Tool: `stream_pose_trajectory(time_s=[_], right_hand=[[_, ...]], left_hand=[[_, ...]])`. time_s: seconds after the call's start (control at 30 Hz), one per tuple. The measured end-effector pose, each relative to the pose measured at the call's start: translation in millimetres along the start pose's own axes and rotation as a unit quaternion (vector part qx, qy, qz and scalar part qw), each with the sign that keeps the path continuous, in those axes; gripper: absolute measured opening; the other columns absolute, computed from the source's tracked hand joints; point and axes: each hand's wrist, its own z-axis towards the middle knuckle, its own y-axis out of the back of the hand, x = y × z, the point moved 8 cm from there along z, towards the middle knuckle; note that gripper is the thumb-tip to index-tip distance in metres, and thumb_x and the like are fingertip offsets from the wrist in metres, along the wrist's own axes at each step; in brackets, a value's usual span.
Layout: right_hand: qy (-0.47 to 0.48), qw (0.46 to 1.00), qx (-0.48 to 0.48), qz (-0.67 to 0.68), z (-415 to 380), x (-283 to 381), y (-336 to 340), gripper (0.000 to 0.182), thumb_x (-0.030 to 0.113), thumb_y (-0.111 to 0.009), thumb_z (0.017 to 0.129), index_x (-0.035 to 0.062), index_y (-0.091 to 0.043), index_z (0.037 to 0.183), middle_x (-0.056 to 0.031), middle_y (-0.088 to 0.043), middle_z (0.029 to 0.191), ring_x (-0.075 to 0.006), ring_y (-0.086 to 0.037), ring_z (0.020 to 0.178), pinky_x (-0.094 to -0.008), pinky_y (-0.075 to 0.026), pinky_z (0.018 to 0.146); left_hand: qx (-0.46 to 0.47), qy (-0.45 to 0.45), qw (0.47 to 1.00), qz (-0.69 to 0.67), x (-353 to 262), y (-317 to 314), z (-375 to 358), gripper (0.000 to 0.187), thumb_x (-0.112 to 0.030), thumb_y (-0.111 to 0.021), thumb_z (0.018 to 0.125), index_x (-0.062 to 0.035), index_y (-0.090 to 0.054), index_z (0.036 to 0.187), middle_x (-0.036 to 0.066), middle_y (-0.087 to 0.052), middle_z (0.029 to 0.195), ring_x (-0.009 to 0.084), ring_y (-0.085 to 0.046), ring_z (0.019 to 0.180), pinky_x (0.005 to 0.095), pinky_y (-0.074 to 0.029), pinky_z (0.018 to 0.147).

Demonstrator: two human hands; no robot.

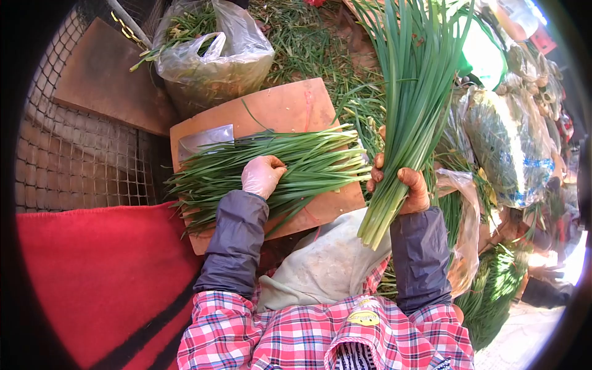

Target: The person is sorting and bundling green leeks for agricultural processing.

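Observation:
A wide pile of long green stalks [308,154] lies across an orange-brown board [283,111], pale ends to the right. On top of the pile rests my left hand [263,175], its fingers curled together at the stalks; what they pinch is too small to tell. My right hand [407,188] is wrapped round an upright bunch of the same green stalks [410,111], cut ends down and leaves fanning upward. Under the leaves at the board's left side, a flat metal blade [206,139] is partly covered.
A plastic bag of greens [216,55] stands behind the board. Wire mesh [80,166] and a red cloth [105,271] are on the left. Loose leaves [308,49] litter the ground. Wrapped bundles [512,142] and more greens [499,296] line the right.

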Motion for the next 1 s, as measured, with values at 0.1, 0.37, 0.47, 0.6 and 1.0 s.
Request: stream_pose_trajectory(time_s=[0.1,0.37,0.47,0.6,1.0], right_hand=[[0.009,1.0,-0.006,-0.001,-1.6,1.3,0.7,0.052,0.02,-0.073,0.066,-0.0017,-0.053,0.108,-0.0091,-0.058,0.095,-0.0219,-0.058,0.081,-0.0386,-0.054,0.069],[0.0,0.998,0.02,-0.051,3.2,16.5,-7.0,0.05,0.02,-0.074,0.065,-0.0028,-0.056,0.105,-0.0109,-0.06,0.093,-0.0222,-0.06,0.076,-0.0383,-0.054,0.067],[-0.005,0.996,0.002,-0.088,7.5,24.7,-13.1,0.049,0.019,-0.075,0.064,-0.003,-0.056,0.104,-0.01,-0.061,0.089,-0.0219,-0.062,0.069,-0.0352,-0.054,0.063],[-0.036,0.98,0.038,-0.193,24.8,38.3,-27.1,0.047,0.014,-0.072,0.063,-0.0001,-0.057,0.105,-0.0084,-0.062,0.09,-0.019,-0.061,0.08,-0.0318,-0.05,0.072],[-0.033,0.5,0.196,-0.843,93.1,-42.0,-87.1,0.071,0.013,-0.07,0.064,0.0155,-0.043,0.129,-0.0099,-0.06,0.107,-0.0282,-0.057,0.098,-0.0384,-0.045,0.084]], left_hand=[[0.002,0.017,0.989,-0.149,17.3,-6.1,4.0,0.018,-0.02,-0.067,0.074,-0.0059,-0.069,0.086,0.007,-0.066,0.074,0.0172,-0.06,0.063,0.0292,-0.047,0.058],[-0.063,-0.005,0.913,-0.402,10.5,58.7,-26.7,0.014,-0.015,-0.062,0.082,-0.0032,-0.065,0.09,0.002,-0.061,0.072,0.0084,-0.055,0.059,0.0206,-0.04,0.047],[-0.12,-0.05,0.897,-0.422,9.8,95.0,-42.5,0.013,-0.011,-0.06,0.083,-0.0032,-0.065,0.092,0.006,-0.064,0.086,0.0102,-0.058,0.068,0.0215,-0.043,0.051],[-0.229,-0.203,0.845,-0.437,-14.0,171.9,-96.5,0.01,-0.005,-0.054,0.086,-0.0031,-0.062,0.092,0.014,-0.061,0.104,0.0142,-0.059,0.075,0.0228,-0.044,0.056],[0.271,-0.555,0.641,-0.455,-91.3,172.0,-191.6,0.009,0.003,-0.067,0.071,0.0073,-0.065,0.079,0.023,-0.063,0.083,0.0312,-0.064,0.065,0.0355,-0.052,0.053]])
